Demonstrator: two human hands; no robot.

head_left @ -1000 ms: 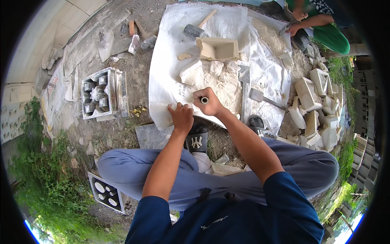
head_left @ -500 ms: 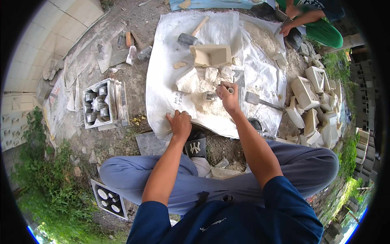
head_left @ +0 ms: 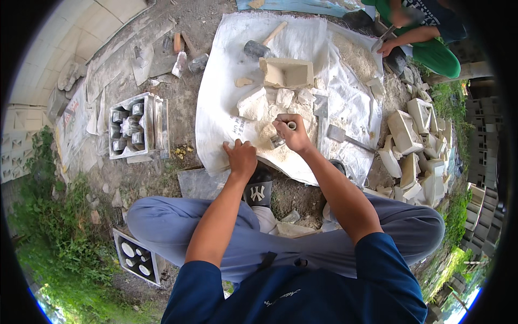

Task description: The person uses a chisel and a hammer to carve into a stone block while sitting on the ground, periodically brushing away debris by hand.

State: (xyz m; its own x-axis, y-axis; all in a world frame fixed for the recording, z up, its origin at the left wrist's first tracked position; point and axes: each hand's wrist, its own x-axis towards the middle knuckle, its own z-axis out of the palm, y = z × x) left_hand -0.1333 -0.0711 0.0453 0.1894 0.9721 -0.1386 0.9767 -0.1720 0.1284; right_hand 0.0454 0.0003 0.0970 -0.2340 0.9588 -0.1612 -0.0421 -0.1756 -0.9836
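Observation:
My right hand is closed round the handle of a hammer, its round handle end showing above my fist. The hammer's grey metal head is low over crushed pale stone powder on a white woven sheet. My left hand lies palm down on the sheet's near edge, fingers apart. Beyond my hands are pale broken chunks and a hollow pale block with a chipped rim. A flat-bladed metal tool lies right of my right hand.
A black-headed mallet lies at the sheet's far side. Metal moulds stand left and near left. Broken blocks are heaped on the right. At the far right, another person's hand holds a tool.
My right hand and the hammer have moved left and nearer to me; the hammer head is now tilted lower over the powder. My left hand stays at the sheet's edge. The view has shifted slightly.

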